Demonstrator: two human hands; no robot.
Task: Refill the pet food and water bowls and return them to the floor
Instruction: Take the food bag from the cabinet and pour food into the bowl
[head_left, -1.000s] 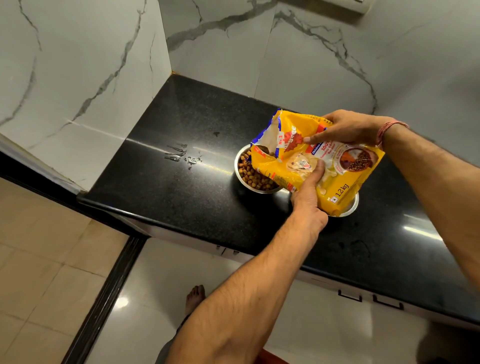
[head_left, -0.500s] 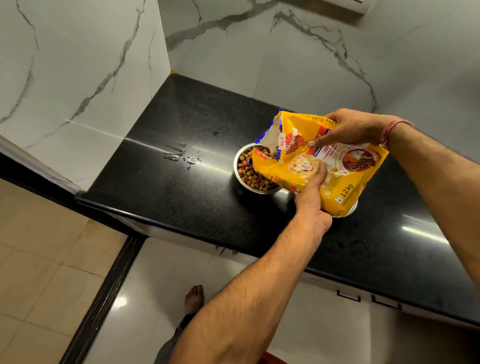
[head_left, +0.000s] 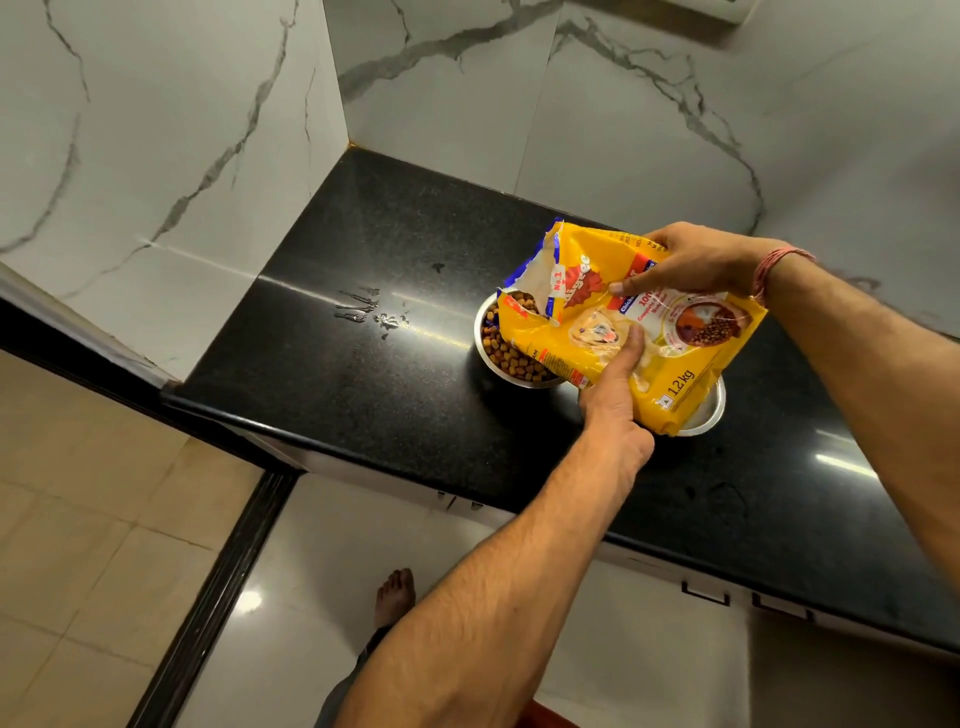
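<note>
Kibble spilling from yellow plastic pet-food bag (head_left: 649, 332), long axis tilted, torn mouth down-left over round steel food bowl (head_left: 511, 358) at frame centre on black surface (head_left: 363, 322). Left hand (head_left: 613, 395) gripping lower edge; right hand (head_left: 691, 262) pinching top, fingers curled.

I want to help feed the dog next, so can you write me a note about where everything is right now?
Left hand: holds the yellow food bag from below, thumb on its front.
Right hand: grips the bag's top edge.
The bag is tipped, its torn mouth over the left bowl on the black counter.
That bowl has brown kibble in it.
The second bowl sits to the right, mostly hidden under the bag; I cannot tell what is in it.
Done: food is going in.
Left: finish pouring, put the bag away, check the water, set both bowls on the floor.
</note>
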